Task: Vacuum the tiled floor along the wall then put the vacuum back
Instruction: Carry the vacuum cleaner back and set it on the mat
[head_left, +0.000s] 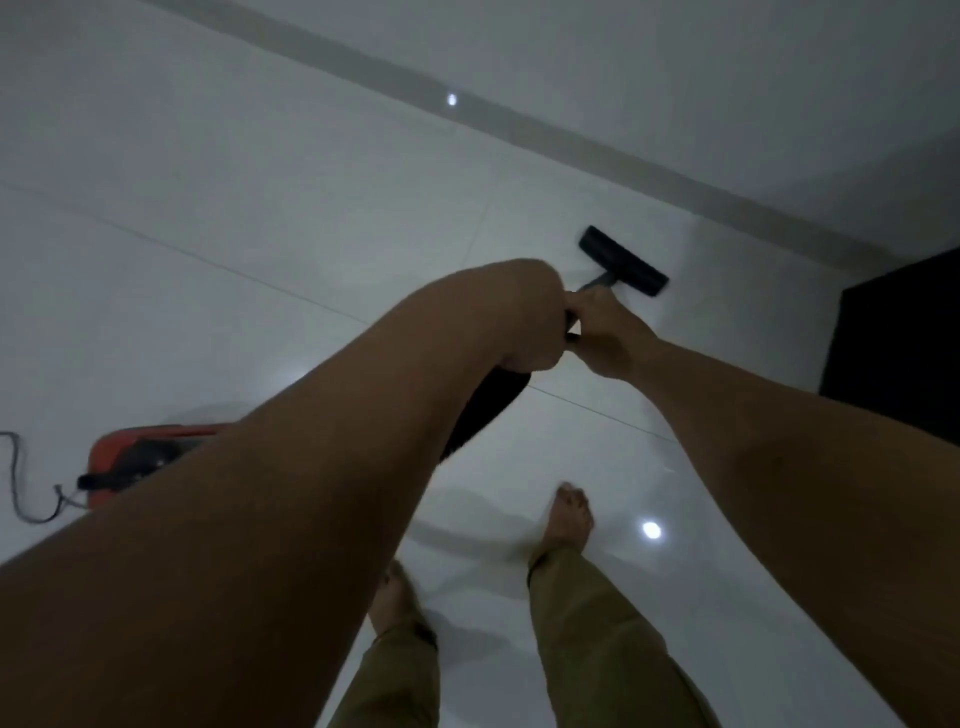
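vacuuming | both hands (571, 327) closed round wand for steering | head (623, 261) flat on floor (260, 208) near wall (727, 78)

Dim, grey-tinted room, wide-angle view bending at the edges.

Two small bright glare spots are shining off the glossy tiled floor (260, 218), one at upper centre, one at lower right. The baseboard (597, 156) line is curving with lens distortion. Both forearms are looming large and soft, the feet (571, 514) are blurring slightly, and faint shadows are pooling around them.
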